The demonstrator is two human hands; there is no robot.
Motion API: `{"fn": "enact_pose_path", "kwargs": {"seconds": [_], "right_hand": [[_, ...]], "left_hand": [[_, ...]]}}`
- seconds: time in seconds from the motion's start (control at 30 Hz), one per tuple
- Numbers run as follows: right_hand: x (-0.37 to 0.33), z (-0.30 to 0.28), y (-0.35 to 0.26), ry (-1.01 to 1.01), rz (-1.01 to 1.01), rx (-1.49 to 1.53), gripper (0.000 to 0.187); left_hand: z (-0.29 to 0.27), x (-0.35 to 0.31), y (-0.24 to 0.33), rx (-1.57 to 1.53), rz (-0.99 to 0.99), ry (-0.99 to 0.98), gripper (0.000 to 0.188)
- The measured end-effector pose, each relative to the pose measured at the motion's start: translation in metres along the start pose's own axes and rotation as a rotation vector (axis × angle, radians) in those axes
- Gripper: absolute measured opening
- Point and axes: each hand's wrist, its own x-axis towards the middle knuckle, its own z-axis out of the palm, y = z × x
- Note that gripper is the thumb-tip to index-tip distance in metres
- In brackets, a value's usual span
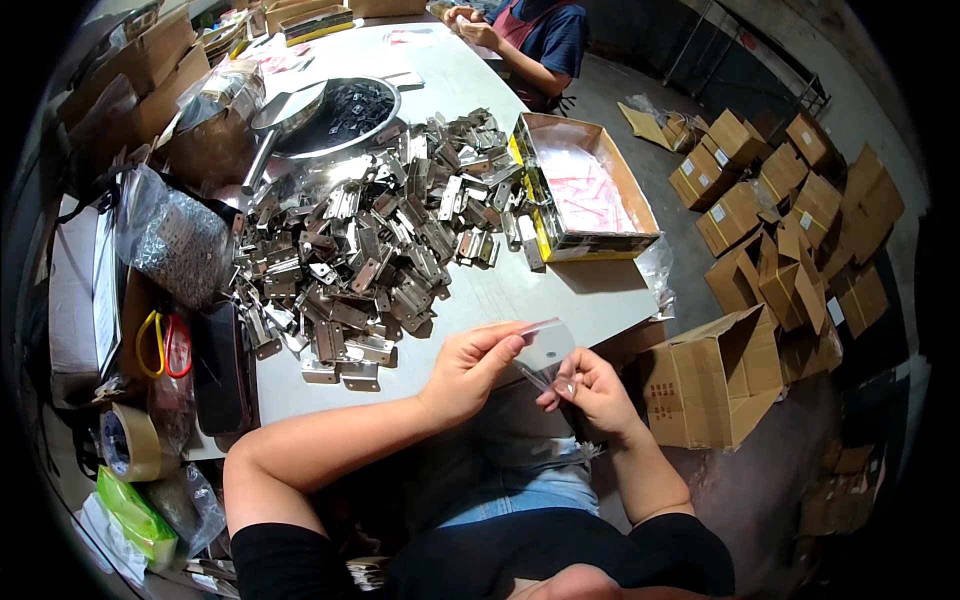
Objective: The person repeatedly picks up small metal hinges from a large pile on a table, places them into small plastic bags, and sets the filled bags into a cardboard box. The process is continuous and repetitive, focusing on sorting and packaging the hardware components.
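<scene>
A small clear plastic bag (549,342) with a round hole in it is stretched between my two hands, in front of the table's near edge. My left hand (472,368) pinches one edge of it between thumb and fingers. At its lower end, my right hand (592,390) grips the gathered plastic. Whether anything lies inside the bag I cannot tell. Beyond my left hand spreads a big heap of shiny metal hinge-like pieces (385,235), with holes in them. Right of the heap, an open yellow-and-black box (600,247) holds clear bags with pink markings (585,190).
Behind the heap stands a metal bowl (388,125) of small black parts, with a metal scoop (262,160) on it. Scissors (165,345), a tape roll (130,440) and a bag of small metal bits (180,240) lie left. Cartons (710,375) cover the right floor. Another person (535,45) sits opposite.
</scene>
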Motion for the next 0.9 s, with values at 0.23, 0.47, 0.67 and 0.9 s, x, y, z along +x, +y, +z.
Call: {"fn": "enact_pose_path", "kwargs": {"seconds": [0.23,0.47,0.67,0.9], "right_hand": [[-0.008,-0.001,0.012,0.029,0.07,-0.077,0.007],[-0.011,0.016,-0.031,0.338,-0.4,-0.639,0.014],[-0.01,0.051,-0.07,0.055,-0.72,-1.082,0.027],[-0.006,0.047,-0.07,-0.014,-0.451,-1.188,0.029]], "left_hand": [[-0.014,-0.006,-0.003,-0.106,-0.255,-0.096,0.019],[0.0,-0.007,0.006,0.153,-0.127,-0.067,0.012],[-0.002,-0.011,0.01,0.376,-0.012,-0.091,0.008],[0.0,-0.014,0.01,0.542,0.205,-0.154,0.013]]}}
